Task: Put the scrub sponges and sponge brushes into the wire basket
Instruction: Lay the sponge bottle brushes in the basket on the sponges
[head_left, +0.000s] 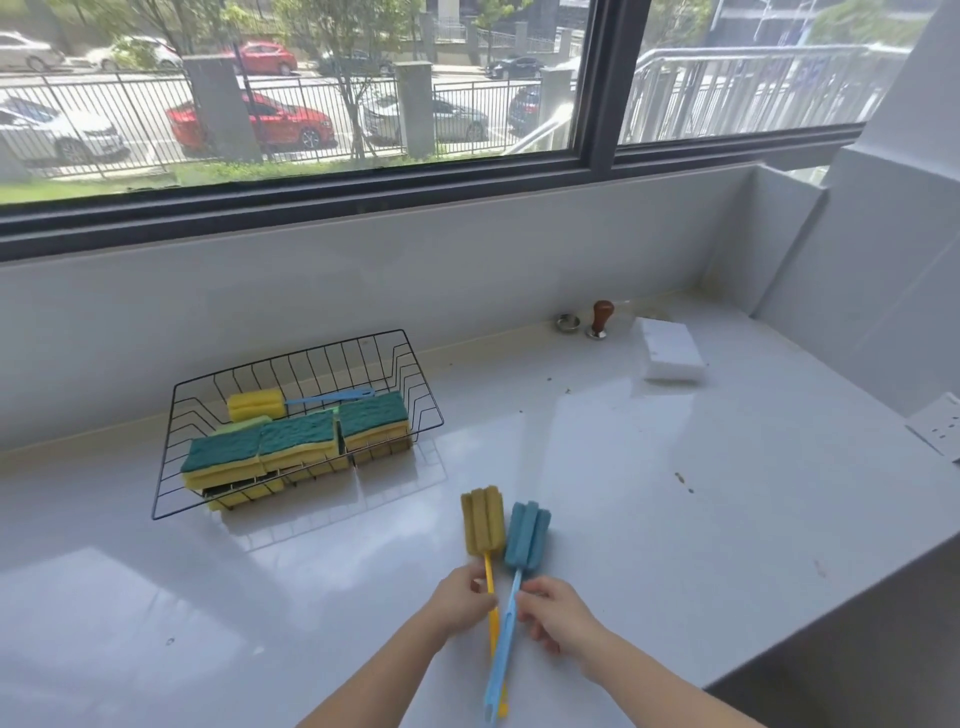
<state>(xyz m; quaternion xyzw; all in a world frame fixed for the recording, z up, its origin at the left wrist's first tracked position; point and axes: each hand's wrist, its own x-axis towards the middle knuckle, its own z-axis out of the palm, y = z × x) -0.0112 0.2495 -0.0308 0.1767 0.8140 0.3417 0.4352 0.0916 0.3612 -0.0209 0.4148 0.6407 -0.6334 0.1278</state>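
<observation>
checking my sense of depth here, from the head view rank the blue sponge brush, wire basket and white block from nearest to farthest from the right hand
From the right hand:
1. Blue sponge brush, right beside it, handle at its fingers.
2. Wire basket, farther back on the left.
3. White block, far back right near the wall.

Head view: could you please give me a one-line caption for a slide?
Left hand and right hand grip yellow and blue sponge brushes beside the sponge-filled wire basket.

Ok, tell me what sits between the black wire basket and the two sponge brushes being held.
Nothing: in the head view, only bare white countertop separates black wire basket from yellow sponge brush and blue sponge brush.
</observation>
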